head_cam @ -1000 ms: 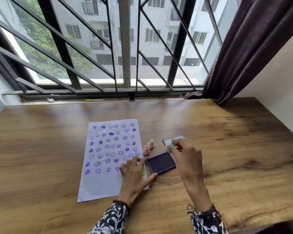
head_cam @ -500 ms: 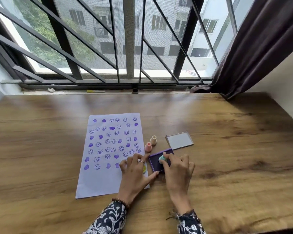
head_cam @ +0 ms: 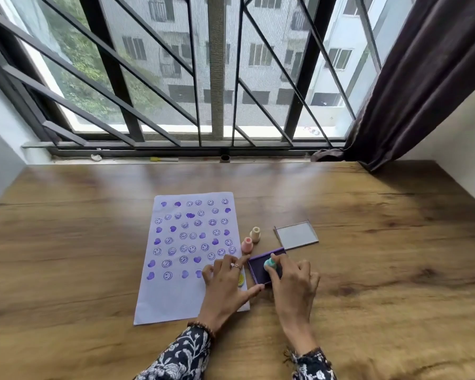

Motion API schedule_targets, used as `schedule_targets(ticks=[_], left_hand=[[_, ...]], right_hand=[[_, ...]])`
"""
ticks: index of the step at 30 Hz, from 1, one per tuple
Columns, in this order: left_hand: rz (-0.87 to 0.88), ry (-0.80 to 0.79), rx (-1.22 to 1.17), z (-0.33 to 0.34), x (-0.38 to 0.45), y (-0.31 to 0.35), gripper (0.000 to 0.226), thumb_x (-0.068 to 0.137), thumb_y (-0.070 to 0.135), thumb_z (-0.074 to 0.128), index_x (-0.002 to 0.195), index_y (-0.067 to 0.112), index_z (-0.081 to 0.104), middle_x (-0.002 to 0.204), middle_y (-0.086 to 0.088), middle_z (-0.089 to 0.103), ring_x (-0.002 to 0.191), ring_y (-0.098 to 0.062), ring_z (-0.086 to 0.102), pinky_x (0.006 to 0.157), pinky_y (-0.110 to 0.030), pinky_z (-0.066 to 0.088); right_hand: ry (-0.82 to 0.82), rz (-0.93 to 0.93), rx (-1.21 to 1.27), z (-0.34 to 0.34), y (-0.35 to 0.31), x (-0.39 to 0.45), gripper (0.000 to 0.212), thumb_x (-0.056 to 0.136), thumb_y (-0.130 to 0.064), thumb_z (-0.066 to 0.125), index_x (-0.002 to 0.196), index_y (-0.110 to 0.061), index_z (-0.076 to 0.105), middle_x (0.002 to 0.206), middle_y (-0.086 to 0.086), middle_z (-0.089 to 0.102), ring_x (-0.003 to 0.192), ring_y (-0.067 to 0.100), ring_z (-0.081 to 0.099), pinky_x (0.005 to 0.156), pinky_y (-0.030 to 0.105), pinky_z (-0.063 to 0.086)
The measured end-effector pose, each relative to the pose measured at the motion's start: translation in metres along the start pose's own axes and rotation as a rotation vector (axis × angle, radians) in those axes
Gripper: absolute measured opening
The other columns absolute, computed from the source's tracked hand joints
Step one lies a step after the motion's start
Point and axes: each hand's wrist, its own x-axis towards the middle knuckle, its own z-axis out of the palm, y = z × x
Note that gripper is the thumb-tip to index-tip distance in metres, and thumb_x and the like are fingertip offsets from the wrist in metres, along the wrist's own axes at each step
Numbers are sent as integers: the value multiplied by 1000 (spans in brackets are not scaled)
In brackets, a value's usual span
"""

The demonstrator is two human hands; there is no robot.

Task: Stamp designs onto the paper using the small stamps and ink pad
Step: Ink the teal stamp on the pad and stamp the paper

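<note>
A white paper [head_cam: 176, 294] covered with purple smiley and heart prints lies on the wooden table. My left hand [head_cam: 226, 289] rests flat on its lower right corner, fingers spread, thumb touching the purple ink pad [head_cam: 257, 271]. A yellow stamp [head_cam: 241, 279] lies partly hidden under that hand. My right hand [head_cam: 291, 281] pinches a teal stamp [head_cam: 269, 264] and holds it down on the ink pad. A pink stamp [head_cam: 246, 244] and a beige stamp [head_cam: 255, 234] stand upright just behind the pad.
The ink pad's clear lid [head_cam: 296, 235] lies behind the pad to the right. A barred window and sill [head_cam: 176, 154] run along the table's far edge. A dark curtain [head_cam: 412, 86] hangs at the back right beside a white wall.
My right hand came from near the lid down onto the ink pad with the teal stamp. My left hand stayed on the paper's corner. The camera view shifted slightly.
</note>
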Motion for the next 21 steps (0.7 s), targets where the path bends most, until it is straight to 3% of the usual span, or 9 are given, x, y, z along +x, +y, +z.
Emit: schedule_targets(ticks=[4, 8, 11, 13, 15, 17, 19, 21], left_hand=[[88, -13, -134, -23, -4, -25, 57, 79, 54, 57, 131, 36, 39, 123, 5, 50, 116, -15, 40, 91, -31, 18], [135, 100, -120, -65, -14, -74, 32, 82, 40, 55, 109, 25, 63, 111, 2, 64, 106, -22, 56, 89, -40, 38], [148, 194, -48, -91, -26, -111, 36, 76, 41, 46, 95, 21, 70, 98, 0, 72, 91, -22, 65, 77, -28, 43], [132, 199, -32, -99, -32, -127, 37, 75, 44, 47, 95, 23, 70, 102, 0, 72, 94, -19, 64, 80, -34, 46], [163, 173, -1, -97, -35, -130, 37, 75, 47, 47, 100, 30, 67, 112, 4, 69, 104, -13, 51, 84, -36, 39], [253, 109, 80, -92, -35, -121, 36, 75, 49, 53, 107, 35, 62, 122, 7, 63, 112, -10, 40, 87, -33, 29], [310, 10, 157, -86, -30, -108, 44, 74, 53, 63, 115, 39, 56, 133, 8, 54, 123, -14, 39, 91, -34, 22], [319, -61, 148, -78, -25, -103, 51, 76, 56, 60, 123, 38, 49, 144, 7, 42, 133, -19, 33, 100, -37, 13]], right_hand=[[-36, 58, 75, 0, 1, 1, 22, 73, -25, 77, 92, -20, 67, 78, 1, 71, 80, 27, 59, 71, 39, 40], [-67, 235, 393, -8, -12, -2, 21, 77, -25, 72, 97, -22, 66, 85, 4, 65, 85, 23, 54, 67, 30, 39], [-77, 322, 750, -12, -46, -15, 17, 75, -22, 75, 87, -29, 64, 79, -6, 67, 75, 7, 62, 59, 17, 47], [-121, 367, 876, -8, -69, -26, 21, 73, -20, 76, 82, -34, 63, 76, -14, 69, 68, -6, 63, 57, 7, 46], [-136, 416, 903, 0, -81, -33, 25, 74, -17, 75, 81, -36, 61, 79, -13, 70, 67, -10, 62, 59, 5, 44], [-133, 463, 873, 5, -83, -34, 21, 74, -19, 76, 85, -32, 63, 81, -6, 71, 67, -6, 63, 61, 11, 46], [-124, 460, 711, 9, -80, -30, 20, 73, -23, 76, 90, -27, 65, 82, 3, 68, 70, 9, 61, 62, 26, 43], [-131, 414, 530, 8, -77, -24, 24, 74, -27, 74, 97, -25, 66, 83, 7, 60, 73, 21, 57, 63, 29, 38]])
